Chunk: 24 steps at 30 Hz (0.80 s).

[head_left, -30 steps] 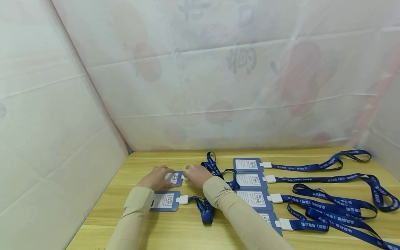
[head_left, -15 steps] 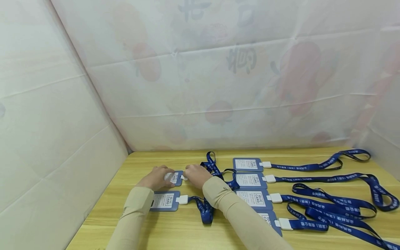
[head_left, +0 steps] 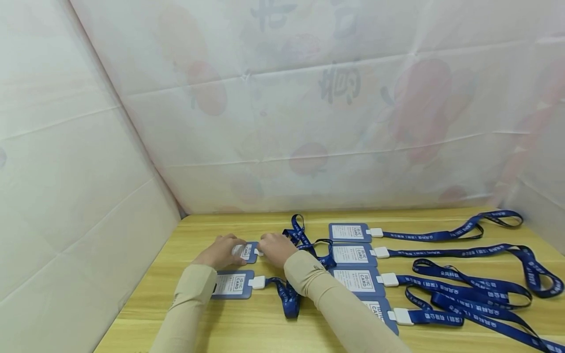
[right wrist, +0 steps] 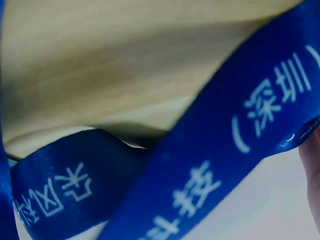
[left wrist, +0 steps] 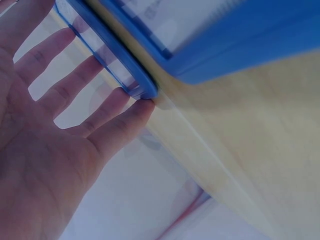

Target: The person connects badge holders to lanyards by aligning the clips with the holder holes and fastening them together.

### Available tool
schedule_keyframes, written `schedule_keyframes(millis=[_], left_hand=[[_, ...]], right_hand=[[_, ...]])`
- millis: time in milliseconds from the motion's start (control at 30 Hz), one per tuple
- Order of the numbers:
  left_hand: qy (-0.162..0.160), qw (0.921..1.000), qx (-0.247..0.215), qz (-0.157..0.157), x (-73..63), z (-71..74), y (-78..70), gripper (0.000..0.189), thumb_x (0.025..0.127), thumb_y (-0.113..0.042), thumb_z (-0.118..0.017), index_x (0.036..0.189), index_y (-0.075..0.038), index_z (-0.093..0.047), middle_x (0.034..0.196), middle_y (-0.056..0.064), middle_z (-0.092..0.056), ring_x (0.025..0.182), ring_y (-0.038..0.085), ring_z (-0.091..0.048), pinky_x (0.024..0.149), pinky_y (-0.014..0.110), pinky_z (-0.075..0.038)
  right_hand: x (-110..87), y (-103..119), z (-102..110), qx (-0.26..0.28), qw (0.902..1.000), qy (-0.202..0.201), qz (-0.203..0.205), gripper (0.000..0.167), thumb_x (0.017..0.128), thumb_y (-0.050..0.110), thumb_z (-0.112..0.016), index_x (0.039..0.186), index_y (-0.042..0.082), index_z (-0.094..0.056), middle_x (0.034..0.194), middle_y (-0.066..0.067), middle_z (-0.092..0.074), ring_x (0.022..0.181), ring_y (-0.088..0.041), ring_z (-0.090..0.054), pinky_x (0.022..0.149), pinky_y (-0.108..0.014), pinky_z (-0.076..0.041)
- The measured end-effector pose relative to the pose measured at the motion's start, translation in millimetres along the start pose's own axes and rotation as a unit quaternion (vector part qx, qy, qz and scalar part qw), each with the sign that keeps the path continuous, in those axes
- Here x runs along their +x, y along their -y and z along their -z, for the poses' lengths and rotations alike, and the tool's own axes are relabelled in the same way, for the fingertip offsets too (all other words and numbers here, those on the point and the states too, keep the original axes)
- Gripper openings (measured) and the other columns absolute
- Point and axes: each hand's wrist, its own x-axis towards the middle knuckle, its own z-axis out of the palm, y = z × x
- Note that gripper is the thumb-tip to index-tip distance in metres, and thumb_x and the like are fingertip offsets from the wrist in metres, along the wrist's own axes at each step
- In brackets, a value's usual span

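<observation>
My left hand (head_left: 222,251) spans a blue ID badge holder (head_left: 250,252) at the far left of the table, its thumb on the near edge. In the left wrist view, the fingertips of the left hand (left wrist: 60,125) touch the far edge of that badge holder (left wrist: 107,50). My right hand (head_left: 278,249) pinches the white clip (head_left: 259,252) at the holder's right end, partly hiding it. Its blue lanyard (head_left: 302,239) runs right from under the hand. In the right wrist view, the lanyard (right wrist: 200,145) crosses close up, and a sliver of finger shows.
Nearer me lies a second badge holder (head_left: 234,284) with a bunched lanyard (head_left: 289,299). To the right, several badge holders (head_left: 353,255) form a column, their lanyards (head_left: 441,253) stretched rightward. White cloth (head_left: 309,186) walls the table (head_left: 247,328) at back and sides.
</observation>
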Motion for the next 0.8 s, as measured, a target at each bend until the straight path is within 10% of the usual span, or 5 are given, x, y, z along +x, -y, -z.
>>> schedule_keyframes(millis=[800], left_hand=[[-0.006, 0.9999, 0.005, -0.014, -1.1, -1.5, 0.1, 0.053, 0.086, -0.024, -0.083, 0.133, -0.007, -0.066, 0.137, 0.020, -0.057, 0.131, 0.050, -0.045, 0.105, 0.068, -0.038]], right_hand=[[-1.9, 1.7, -1.5, 0.007, 0.9994, 0.015, -0.029, 0.009, 0.092, 0.010, -0.075, 0.099, 0.014, -0.080, 0.095, 0.002, -0.073, 0.085, -0.011, -0.068, 0.074, -0.020, -0.056]])
